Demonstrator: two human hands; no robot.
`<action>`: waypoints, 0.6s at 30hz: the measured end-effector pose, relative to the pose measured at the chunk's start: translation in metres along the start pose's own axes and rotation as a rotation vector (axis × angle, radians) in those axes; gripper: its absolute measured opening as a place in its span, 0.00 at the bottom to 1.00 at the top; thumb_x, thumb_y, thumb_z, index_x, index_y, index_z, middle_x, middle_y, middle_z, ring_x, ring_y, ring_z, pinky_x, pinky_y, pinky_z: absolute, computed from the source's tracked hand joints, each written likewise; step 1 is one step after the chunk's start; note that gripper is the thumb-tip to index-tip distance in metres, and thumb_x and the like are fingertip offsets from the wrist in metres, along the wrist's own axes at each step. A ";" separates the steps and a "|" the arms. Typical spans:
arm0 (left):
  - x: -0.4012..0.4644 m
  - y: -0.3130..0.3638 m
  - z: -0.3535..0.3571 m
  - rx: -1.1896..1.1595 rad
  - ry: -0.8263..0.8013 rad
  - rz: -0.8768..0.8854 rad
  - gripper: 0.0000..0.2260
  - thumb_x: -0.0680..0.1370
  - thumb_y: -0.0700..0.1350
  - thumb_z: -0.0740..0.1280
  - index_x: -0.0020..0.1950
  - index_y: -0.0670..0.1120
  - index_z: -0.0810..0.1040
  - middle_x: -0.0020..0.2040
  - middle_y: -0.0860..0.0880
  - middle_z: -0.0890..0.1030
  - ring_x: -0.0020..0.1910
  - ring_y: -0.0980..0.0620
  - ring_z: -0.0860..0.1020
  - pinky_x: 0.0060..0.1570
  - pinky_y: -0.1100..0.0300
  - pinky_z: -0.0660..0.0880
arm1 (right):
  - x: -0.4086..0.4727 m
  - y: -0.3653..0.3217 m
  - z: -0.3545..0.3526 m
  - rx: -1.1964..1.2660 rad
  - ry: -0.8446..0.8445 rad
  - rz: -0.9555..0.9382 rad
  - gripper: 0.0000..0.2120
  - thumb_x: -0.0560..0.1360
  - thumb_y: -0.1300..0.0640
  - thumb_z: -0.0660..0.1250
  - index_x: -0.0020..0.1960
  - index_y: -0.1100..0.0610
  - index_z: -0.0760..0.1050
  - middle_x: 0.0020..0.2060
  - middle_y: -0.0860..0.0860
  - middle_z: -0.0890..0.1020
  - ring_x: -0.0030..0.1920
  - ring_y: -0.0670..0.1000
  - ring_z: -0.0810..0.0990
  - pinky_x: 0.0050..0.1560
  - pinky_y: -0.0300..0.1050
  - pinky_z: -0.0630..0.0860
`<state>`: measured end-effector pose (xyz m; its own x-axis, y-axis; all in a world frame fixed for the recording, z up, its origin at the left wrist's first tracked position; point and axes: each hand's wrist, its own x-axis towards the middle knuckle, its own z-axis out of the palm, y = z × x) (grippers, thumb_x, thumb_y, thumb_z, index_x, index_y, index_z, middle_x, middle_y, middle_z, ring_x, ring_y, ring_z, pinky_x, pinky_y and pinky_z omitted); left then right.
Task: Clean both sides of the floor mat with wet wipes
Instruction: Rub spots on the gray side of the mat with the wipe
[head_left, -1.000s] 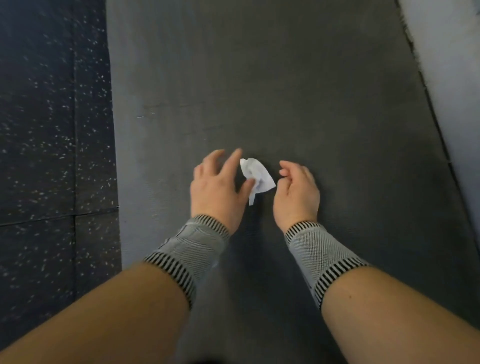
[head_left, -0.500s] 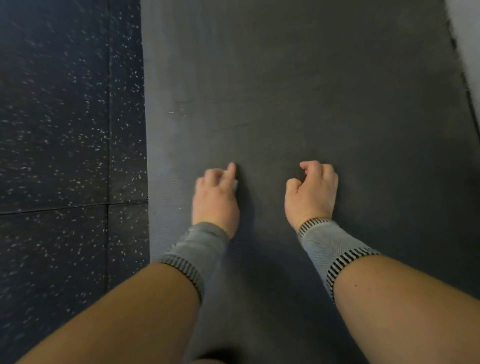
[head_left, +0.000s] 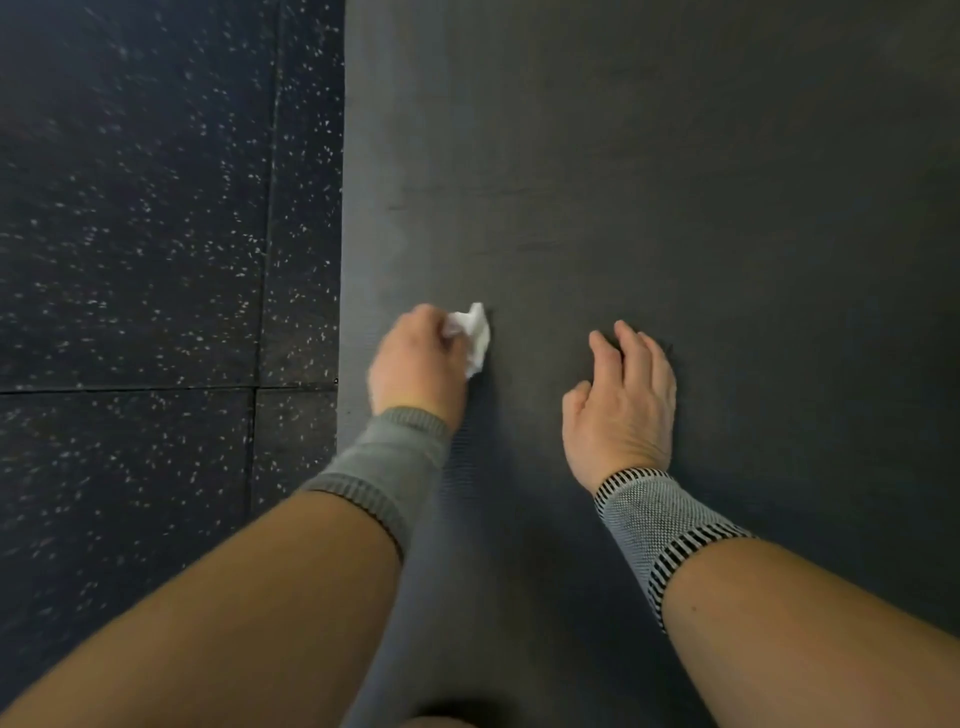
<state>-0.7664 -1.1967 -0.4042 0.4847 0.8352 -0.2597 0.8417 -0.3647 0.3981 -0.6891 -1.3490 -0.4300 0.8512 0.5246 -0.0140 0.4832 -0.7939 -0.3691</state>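
A crumpled white wet wipe (head_left: 474, 335) juts from the thumb side of the left hand (head_left: 418, 361), whose fingers curl around it and hold it down on the dark grey floor mat (head_left: 675, 182) near the mat's left edge. The right hand (head_left: 621, 402) rests flat on the mat well to the right of the wipe, fingers (head_left: 631, 343) nearly straight, loosely spread and holding nothing. Speckled dark floor tiles (head_left: 156, 234) border the mat on the left.

single head-worn wide-angle view, facing forward and steeply down, close over both hands, floor mat (head_left: 649, 182) filling centre and right, speckled floor (head_left: 156, 234) left
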 end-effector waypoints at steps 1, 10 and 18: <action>-0.007 0.011 0.007 -0.005 -0.014 0.087 0.06 0.79 0.47 0.64 0.50 0.45 0.76 0.49 0.45 0.79 0.47 0.43 0.77 0.41 0.56 0.67 | 0.000 0.000 0.000 -0.011 0.006 0.002 0.21 0.71 0.60 0.63 0.64 0.61 0.73 0.67 0.57 0.71 0.68 0.59 0.66 0.70 0.56 0.60; 0.026 -0.032 -0.020 -0.066 0.279 -0.119 0.14 0.75 0.39 0.65 0.61 0.46 0.72 0.63 0.44 0.69 0.56 0.45 0.74 0.47 0.57 0.68 | -0.001 -0.001 0.004 -0.048 0.035 -0.001 0.21 0.71 0.59 0.60 0.64 0.60 0.72 0.67 0.57 0.71 0.68 0.59 0.65 0.69 0.58 0.61; -0.002 -0.018 0.006 -0.063 0.079 0.158 0.13 0.76 0.50 0.69 0.57 0.46 0.78 0.53 0.47 0.76 0.50 0.47 0.75 0.48 0.57 0.71 | -0.001 -0.002 0.003 -0.053 0.037 -0.008 0.22 0.71 0.58 0.59 0.65 0.60 0.72 0.67 0.58 0.71 0.68 0.60 0.66 0.69 0.58 0.62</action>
<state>-0.7813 -1.1944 -0.4157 0.5875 0.8001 -0.1211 0.7388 -0.4693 0.4836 -0.6911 -1.3471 -0.4323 0.8541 0.5196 0.0237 0.4990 -0.8057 -0.3192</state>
